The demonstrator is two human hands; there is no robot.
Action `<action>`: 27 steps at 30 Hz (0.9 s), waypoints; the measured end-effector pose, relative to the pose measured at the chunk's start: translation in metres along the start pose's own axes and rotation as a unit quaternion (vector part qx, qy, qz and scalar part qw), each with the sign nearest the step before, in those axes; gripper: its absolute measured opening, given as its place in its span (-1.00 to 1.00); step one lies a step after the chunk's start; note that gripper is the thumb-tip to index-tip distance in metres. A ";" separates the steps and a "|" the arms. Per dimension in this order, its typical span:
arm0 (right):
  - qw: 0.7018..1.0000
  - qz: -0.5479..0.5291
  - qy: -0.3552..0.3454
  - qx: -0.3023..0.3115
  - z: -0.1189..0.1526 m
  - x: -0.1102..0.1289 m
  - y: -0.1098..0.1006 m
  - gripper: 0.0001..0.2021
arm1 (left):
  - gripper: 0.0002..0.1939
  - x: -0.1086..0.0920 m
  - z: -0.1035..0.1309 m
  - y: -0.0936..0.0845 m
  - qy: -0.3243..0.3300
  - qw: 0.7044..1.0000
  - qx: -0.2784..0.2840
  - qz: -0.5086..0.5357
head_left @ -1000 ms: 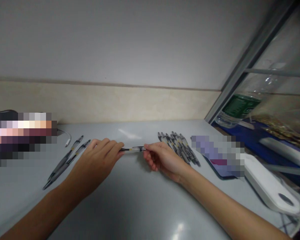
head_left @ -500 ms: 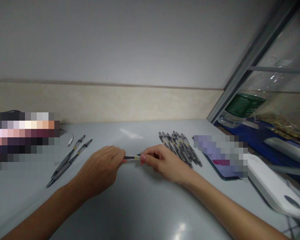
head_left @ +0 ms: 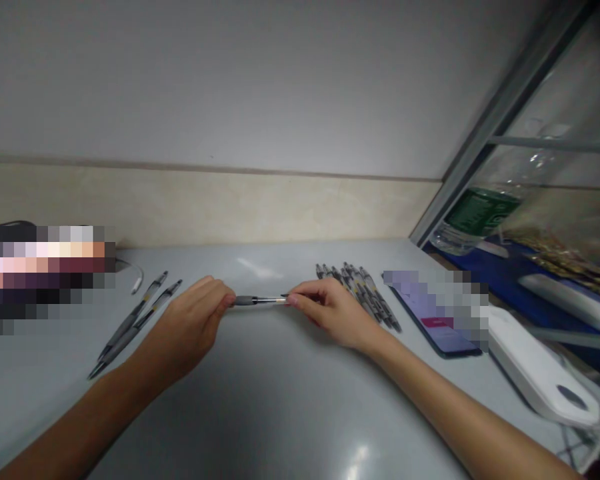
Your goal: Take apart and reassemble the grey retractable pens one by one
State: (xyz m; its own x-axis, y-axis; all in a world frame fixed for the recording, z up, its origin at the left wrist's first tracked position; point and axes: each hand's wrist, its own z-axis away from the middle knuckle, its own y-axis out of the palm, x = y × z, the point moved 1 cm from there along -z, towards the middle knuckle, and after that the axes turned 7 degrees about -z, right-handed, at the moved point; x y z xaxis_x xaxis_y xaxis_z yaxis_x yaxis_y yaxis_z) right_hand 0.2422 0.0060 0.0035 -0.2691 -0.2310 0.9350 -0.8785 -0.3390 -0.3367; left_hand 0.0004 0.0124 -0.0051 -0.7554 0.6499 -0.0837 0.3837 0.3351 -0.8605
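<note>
A pen [head_left: 253, 301] with a grey grip and a clear barrel lies level between my two hands, above the table. My left hand [head_left: 197, 317] is closed on its grip end, with the tip hidden in the fingers. Thumb and fingertips of my right hand [head_left: 333, 310] pinch the other end, where a dark clip shows. Two similar pens [head_left: 130, 327] lie side by side left of my left hand. Behind my right hand rests a bunch of several more pens [head_left: 363, 293], partly covered by that hand.
A phone [head_left: 450, 340] lies right of the bunch, beside a white rounded device [head_left: 540, 373]. At the right, a metal-framed rack [head_left: 430, 210] stands by a bottle with a green label [head_left: 485, 212]. A white cable [head_left: 137, 280] and a blurred-out object [head_left: 40, 273] are at the left.
My left hand has shifted left along the pen, so its grey grip now shows. Both hands are slightly higher in view. The pens on the table have kept their places.
</note>
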 end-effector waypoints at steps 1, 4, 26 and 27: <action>1.000 -0.001 -0.009 -0.014 0.000 0.000 0.000 -0.73 | -0.71 -0.001 0.000 0.000 -0.006 1.000 0.005 -0.001; 0.998 -0.014 -0.018 -0.059 0.000 0.000 0.000 -0.72 | -0.69 -0.003 -0.001 0.001 -0.044 0.999 0.017 0.005; 0.992 -0.096 0.026 -0.071 -0.003 -0.004 -0.002 -0.74 | -0.71 -0.007 -0.003 -0.001 -0.102 0.994 -0.023 -0.020; 0.991 -0.102 0.022 -0.079 -0.003 -0.003 -0.002 -0.67 | -0.71 -0.006 -0.003 -0.001 -0.104 0.994 -0.023 -0.021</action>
State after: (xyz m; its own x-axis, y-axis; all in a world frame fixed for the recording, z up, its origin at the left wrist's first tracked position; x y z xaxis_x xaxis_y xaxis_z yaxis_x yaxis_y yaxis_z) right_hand 0.2439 0.0099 0.0012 -0.0941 -0.1305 0.9870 -0.9665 -0.2259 -0.1220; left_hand 0.0065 0.0101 -0.0020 -0.8633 0.4804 -0.1545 0.3697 0.3936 -0.8417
